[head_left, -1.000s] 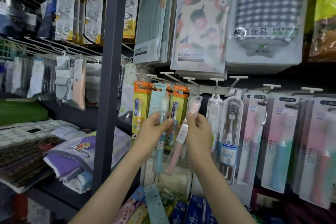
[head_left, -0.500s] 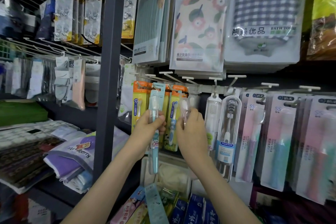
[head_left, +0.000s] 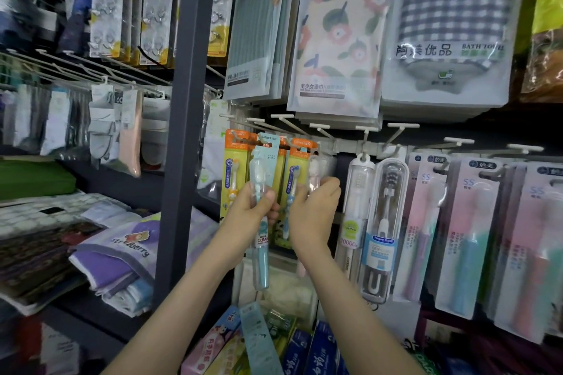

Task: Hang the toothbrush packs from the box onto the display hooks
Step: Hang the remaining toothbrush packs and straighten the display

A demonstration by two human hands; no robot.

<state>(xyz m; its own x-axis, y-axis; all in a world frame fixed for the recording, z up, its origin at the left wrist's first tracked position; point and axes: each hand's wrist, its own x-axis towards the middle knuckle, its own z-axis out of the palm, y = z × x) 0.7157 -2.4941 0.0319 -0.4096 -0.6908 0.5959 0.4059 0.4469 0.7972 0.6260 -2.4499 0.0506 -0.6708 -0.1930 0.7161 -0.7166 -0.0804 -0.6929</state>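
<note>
While my left hand (head_left: 253,213) grips a blue pack (head_left: 263,265) beside the orange packs (head_left: 236,167), my right hand (head_left: 310,213) pinches a pink pack (head_left: 315,167) up by a hook (head_left: 320,127) (its hole is hidden). I judge neither hung yet. Spare packs (head_left: 259,341) lie below.

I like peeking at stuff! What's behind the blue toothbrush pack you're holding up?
Behind the blue toothbrush pack in the left hand hang orange-and-yellow toothbrush packs. The pack and hand cover parts of them, so I cannot count them.
</note>
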